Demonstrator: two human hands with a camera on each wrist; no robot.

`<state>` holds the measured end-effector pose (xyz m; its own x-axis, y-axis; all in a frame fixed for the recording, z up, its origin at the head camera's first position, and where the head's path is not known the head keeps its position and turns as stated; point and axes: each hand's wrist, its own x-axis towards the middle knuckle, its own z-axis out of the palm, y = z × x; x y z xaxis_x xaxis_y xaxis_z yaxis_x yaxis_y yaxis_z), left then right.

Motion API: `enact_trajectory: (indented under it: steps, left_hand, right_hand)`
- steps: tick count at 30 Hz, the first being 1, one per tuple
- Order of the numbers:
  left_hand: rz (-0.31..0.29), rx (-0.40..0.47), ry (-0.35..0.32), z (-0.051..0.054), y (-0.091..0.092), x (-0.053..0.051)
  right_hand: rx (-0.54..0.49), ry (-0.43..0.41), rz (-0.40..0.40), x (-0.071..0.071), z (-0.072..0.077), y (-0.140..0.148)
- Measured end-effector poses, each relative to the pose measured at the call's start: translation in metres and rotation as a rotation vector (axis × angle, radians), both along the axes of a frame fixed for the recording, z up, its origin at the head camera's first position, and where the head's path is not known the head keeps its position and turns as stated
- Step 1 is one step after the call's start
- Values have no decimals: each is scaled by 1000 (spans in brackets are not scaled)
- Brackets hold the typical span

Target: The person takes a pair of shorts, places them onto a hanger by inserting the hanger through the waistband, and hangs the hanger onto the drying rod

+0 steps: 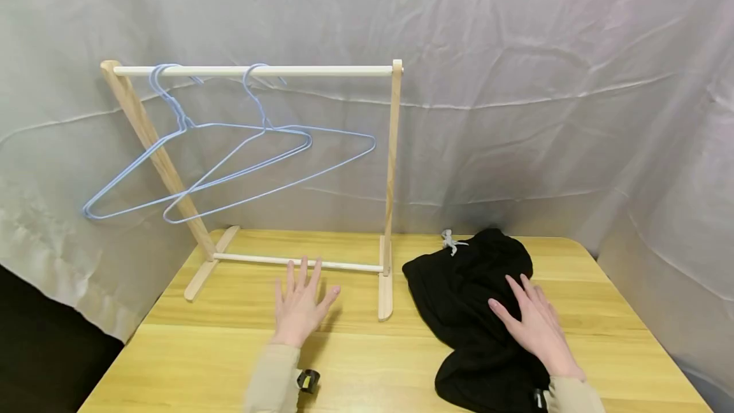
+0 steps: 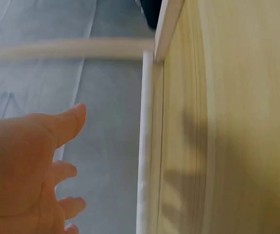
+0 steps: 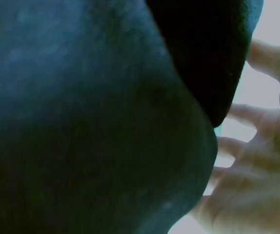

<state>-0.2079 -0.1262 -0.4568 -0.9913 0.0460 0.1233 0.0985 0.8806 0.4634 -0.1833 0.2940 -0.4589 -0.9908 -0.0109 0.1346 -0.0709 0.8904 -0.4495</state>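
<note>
In the head view my left hand (image 1: 299,311) hovers over the table with its fingers spread, holding nothing; the left wrist view shows the same hand (image 2: 28,165) beside the rack's low white bar. My right hand (image 1: 538,324) lies over the right side of a black garment with a light drawstring (image 1: 459,311), fingers extended. Whether it touches the cloth is hard to tell. Dark cloth (image 3: 91,117) fills most of the right wrist view. Several light-blue wire hangers (image 1: 269,199) hang from the top rail of a wooden rack (image 1: 392,164), with no clothing on them.
The wooden table (image 1: 189,362) carries the rack at back left and the garment at right. Grey fabric (image 1: 516,94) drapes behind and beside it. One rack foot (image 1: 386,298) lies between the two hands. A dark area (image 1: 51,343) borders the table's left edge.
</note>
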Motion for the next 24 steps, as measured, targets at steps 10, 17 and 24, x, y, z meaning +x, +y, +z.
enact_trajectory:
  steps: [10, 17, 24]
  left_hand:
    - [-139, -51, 27, -4, 54, 8]
    - [-276, -134, 3, -9, 105, 16]
    - [-438, -64, -128, -5, 146, 15]
  right_hand:
    - [30, 32, 51, -24, 10, 4]
    - [74, 5, 63, -43, 8, 7]
    - [142, -110, 129, -59, 3, 9]
